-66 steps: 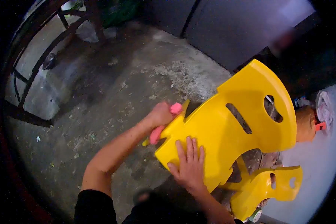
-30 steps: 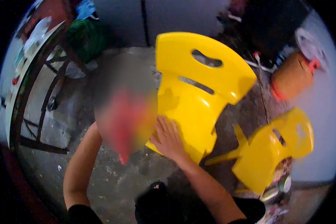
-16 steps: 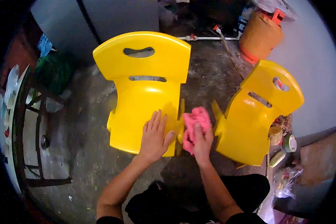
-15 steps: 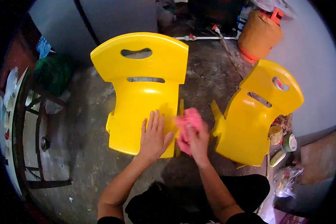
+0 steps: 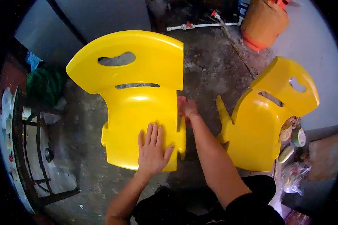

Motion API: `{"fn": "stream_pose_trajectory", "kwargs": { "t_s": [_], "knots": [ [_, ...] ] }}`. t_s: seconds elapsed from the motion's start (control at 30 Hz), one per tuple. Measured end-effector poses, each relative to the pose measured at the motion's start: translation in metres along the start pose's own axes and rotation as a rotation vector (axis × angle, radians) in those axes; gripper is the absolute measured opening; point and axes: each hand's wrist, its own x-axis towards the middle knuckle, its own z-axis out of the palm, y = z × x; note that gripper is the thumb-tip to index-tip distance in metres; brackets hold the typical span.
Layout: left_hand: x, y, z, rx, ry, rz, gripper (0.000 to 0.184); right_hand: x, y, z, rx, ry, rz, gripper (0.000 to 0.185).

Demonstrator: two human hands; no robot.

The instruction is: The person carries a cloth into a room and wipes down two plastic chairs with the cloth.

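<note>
A large yellow plastic chair (image 5: pixel 139 108) stands in front of me, its slotted backrest on the far side. My left hand (image 5: pixel 153 152) lies flat on the seat near its front edge, fingers spread. Beyond the seat's right edge, my right hand (image 5: pixel 190 108) is wrapped round a pink cloth (image 5: pixel 182 105) beside the chair's side. Part of the cloth is hidden behind the seat edge and the hand. A second yellow chair (image 5: pixel 255 131) stands to the right, turned at an angle.
An orange gas cylinder (image 5: pixel 264 24) stands at the back right, near a white pipe (image 5: pixel 202 26) with red valves. At the left is a dark-framed table (image 5: pixel 17 146). Vegetables and a plastic bag (image 5: pixel 294 176) lie at the lower right, and a green bundle (image 5: pixel 45 84) at the upper left.
My right hand has moved from the seat's front right corner farther back along the chair's side with the cloth. Earlier, the view swung round and the hands shifted over the large chair.
</note>
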Motion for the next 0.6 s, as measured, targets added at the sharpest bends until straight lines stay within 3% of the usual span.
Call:
{"fn": "stream_pose_trajectory", "kwargs": {
  "t_s": [0.1, 0.17, 0.23, 0.3, 0.37, 0.5, 0.6],
  "knots": [
    [0.002, -0.001, 0.000, -0.016, 0.023, 0.006, 0.071, 0.036, 0.018, 0.009, 0.178, -0.031, -0.045, 0.025],
    [-0.002, -0.001, 0.000, -0.019, 0.037, 0.008, 0.070, 0.041, 0.029, 0.015, 0.070, 0.020, -0.177, 0.022],
    [0.000, -0.001, 0.002, -0.009, 0.061, 0.015, 0.069, 0.032, 0.033, 0.005, 0.216, -0.138, -0.096, 0.022],
    [0.001, 0.001, 0.002, -0.013, 0.069, -0.001, 0.066, 0.003, 0.022, -0.005, 0.344, -0.147, -0.070, 0.019],
    [-0.001, 0.002, 0.001, -0.009, 0.078, -0.004, 0.064, -0.057, 0.007, -0.003, 0.471, -0.004, -0.089, 0.018],
    [-0.005, -0.001, 0.008, -0.013, 0.130, 0.018, 0.061, -0.155, 0.011, -0.007, 0.761, 0.016, -0.325, 0.023],
    [-0.004, -0.003, 0.016, 0.017, 0.172, 0.024, 0.061, -0.212, 0.018, -0.005, 0.589, 0.015, -0.559, 0.034]
  ]
}}
